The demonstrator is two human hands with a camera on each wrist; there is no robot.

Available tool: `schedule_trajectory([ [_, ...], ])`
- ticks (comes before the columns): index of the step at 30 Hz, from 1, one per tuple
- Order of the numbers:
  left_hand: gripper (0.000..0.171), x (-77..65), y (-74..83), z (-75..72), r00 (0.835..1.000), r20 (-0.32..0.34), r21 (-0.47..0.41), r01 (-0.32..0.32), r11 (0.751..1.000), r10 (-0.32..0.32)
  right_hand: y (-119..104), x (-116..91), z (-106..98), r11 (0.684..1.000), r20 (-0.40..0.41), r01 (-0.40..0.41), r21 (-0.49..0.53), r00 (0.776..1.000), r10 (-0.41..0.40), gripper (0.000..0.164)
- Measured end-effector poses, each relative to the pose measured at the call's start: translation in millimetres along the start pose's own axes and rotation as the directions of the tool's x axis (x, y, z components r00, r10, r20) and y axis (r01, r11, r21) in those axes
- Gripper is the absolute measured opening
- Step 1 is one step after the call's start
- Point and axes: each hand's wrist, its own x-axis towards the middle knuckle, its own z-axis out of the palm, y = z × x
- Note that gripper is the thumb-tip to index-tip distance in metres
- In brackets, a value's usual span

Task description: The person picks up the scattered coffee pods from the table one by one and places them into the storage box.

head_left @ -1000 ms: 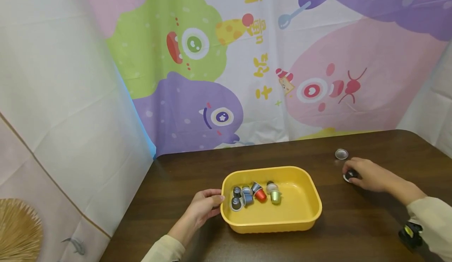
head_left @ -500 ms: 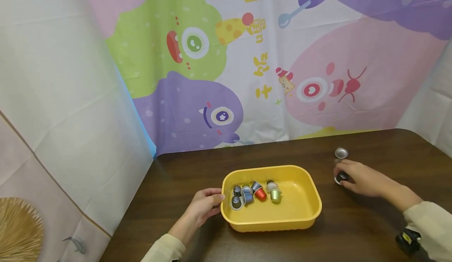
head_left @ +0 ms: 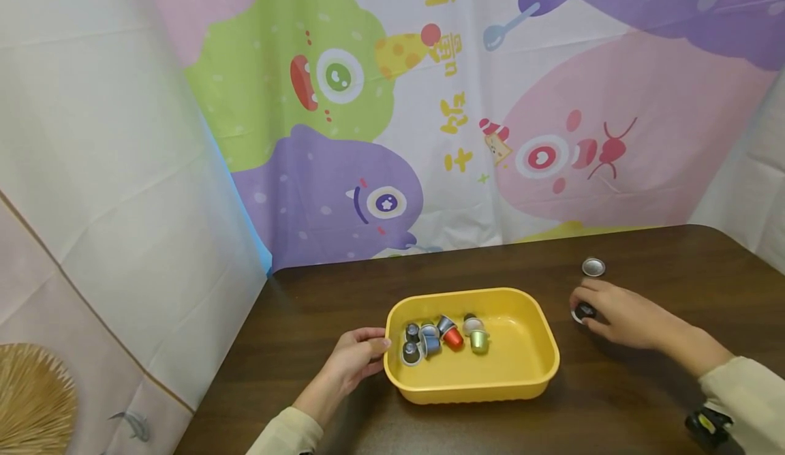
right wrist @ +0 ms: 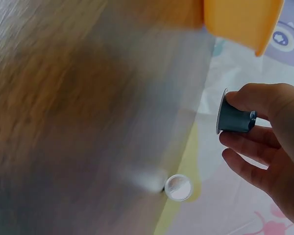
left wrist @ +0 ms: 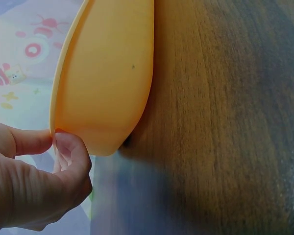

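Note:
My left hand (head_left: pixel 352 359) pinches the left rim of a yellow plastic bin (head_left: pixel 478 395); in the left wrist view the thumb (left wrist: pixel 32 142) and curled fingers close on its edge. Inside, toward the left half, lie several coffee capsules: black, blue, a red one (head_left: pixel 453 338) and a light green one (head_left: pixel 479 342). To the right of the bin, my right hand (head_left: pixel 628 315) holds a dark coffee capsule (right wrist: pixel 235 116) between thumb and fingers, its wide foil rim facing away from the palm in the right wrist view.
Another capsule (head_left: pixel 593 267) lies on the dark wooden table (head_left: pixel 319 312) beyond the right hand, its silver foil side showing. A cartoon-printed cloth (head_left: pixel 466 203) hangs along the table's back edge. A straw-coloured woven thing (head_left: pixel 37 400) shows at the lower left.
My right hand has moved left toward the bin, carrying the dark capsule. The left hand, the bin and the capsules in it have stayed in place.

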Motion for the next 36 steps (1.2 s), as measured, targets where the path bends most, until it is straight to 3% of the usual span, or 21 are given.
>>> schedule_trajectory([
  [15,0.035,1.1,-1.2,-0.2,1.0,-0.001,-0.005,0.006,1.0,-0.006,-27.5,11.6,-16.3,0.996,-0.048,0.092,0.003,0.995,-0.092,0.036],
  [36,0.036,1.3,-1.0,-0.4,1.0,-0.005,0.0,0.007,1.0,-0.007,-53.9,32.0,-41.1,0.991,0.015,0.133,0.021,0.991,-0.133,0.031],
])
